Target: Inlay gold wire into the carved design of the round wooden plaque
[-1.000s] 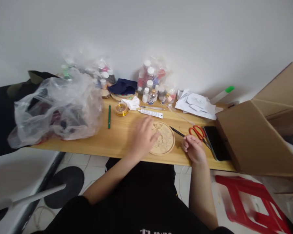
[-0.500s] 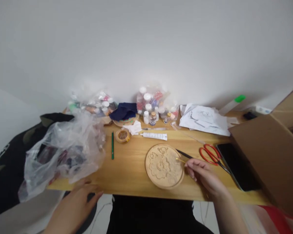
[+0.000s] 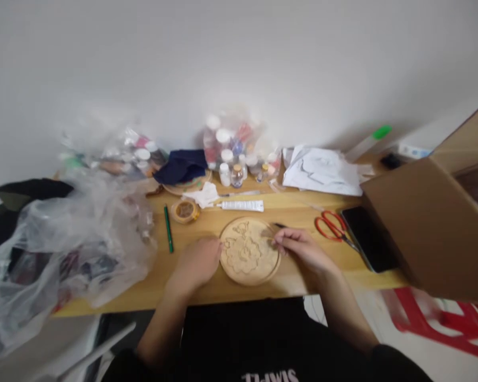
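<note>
A round wooden plaque [image 3: 245, 257] with a carved flower-like pattern and a raised rim lies near the table's front edge. My left hand [image 3: 201, 260], blurred, is at its left rim, with the fingers curled and closed against the edge. At its right side, my right hand [image 3: 300, 245] pinches a thin gold-coloured stick [image 3: 267, 237] between thumb and fingers. The stick's tip lies over the carved face and is too small to make out. Behind my right fingers a dark pen-like thing [image 3: 279, 225] shows in part.
A green pencil [image 3: 168, 228], tape roll [image 3: 185, 210], white tube [image 3: 242, 205], tissue [image 3: 203, 194] and small bottles [image 3: 237, 176] lie behind. Red-handled scissors [image 3: 334, 228], a phone [image 3: 368, 239] and a cardboard box [image 3: 426, 228] stand right. A plastic bag [image 3: 103, 239] covers the left.
My left hand has moved from the table's front edge up and right to the plaque's left rim. My right hand still holds the stick at the plaque's right side. The camera view has shifted.
</note>
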`<act>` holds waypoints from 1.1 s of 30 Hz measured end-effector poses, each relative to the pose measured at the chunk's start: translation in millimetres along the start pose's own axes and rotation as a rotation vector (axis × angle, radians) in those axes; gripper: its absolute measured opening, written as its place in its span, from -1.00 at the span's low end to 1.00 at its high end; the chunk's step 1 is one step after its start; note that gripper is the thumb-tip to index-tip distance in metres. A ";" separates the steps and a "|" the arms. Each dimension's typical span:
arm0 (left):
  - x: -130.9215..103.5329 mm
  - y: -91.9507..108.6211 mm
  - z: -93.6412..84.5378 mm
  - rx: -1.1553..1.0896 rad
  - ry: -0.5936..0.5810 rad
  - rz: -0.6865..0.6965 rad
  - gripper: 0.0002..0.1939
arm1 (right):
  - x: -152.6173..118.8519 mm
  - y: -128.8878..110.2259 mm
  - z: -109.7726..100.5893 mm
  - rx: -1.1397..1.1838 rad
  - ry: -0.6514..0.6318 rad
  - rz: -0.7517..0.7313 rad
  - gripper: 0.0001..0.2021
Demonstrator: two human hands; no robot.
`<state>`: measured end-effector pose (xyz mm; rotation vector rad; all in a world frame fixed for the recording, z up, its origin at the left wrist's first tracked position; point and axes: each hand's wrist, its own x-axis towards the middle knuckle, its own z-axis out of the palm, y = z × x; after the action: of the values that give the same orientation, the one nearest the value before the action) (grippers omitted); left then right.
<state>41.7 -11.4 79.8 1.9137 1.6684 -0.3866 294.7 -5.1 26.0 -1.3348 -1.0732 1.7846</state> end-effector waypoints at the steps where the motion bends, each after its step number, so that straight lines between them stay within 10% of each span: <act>1: 1.8 -1.4 0.4 0.005 -0.009 -0.008 -0.58 | 1.8 0.9 0.7 0.023 0.017 -0.009 -0.74; 33: 4.2 -9.4 47.2 0.023 0.283 -0.065 -0.65 | 12.4 5.4 -6.2 0.251 0.039 -0.104 -0.80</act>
<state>40.2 -34.9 37.6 2.0084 1.9163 -0.1651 297.3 4.5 15.0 -1.1368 -0.8501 1.7444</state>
